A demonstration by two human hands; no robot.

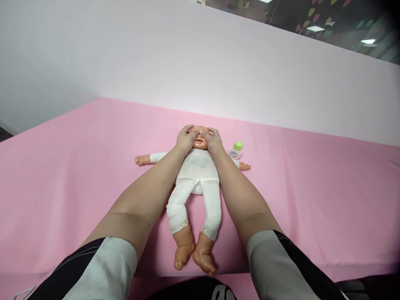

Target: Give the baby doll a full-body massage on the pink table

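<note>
A baby doll (199, 164) with a white cloth body lies on its back, its feet toward me and its arms spread out sideways. My left hand (186, 139) cups one side of the doll's head (200, 143), and my right hand (213, 141) cups the other. Both thumbs rest on the upper part of the doll's face, covering its eyes. The fingers curl around the sides of the head and are partly hidden. Beside the doll's arm on the right is a small clear bottle (235, 151) with a green cap.
Pink padded sheeting (296, 200) covers the surface under the doll. A pale wall (218, 66) rises behind it, with a dark glass panel (306, 25) bearing heart-shaped decorations at the upper right. The surface's front edge runs just below the doll's feet.
</note>
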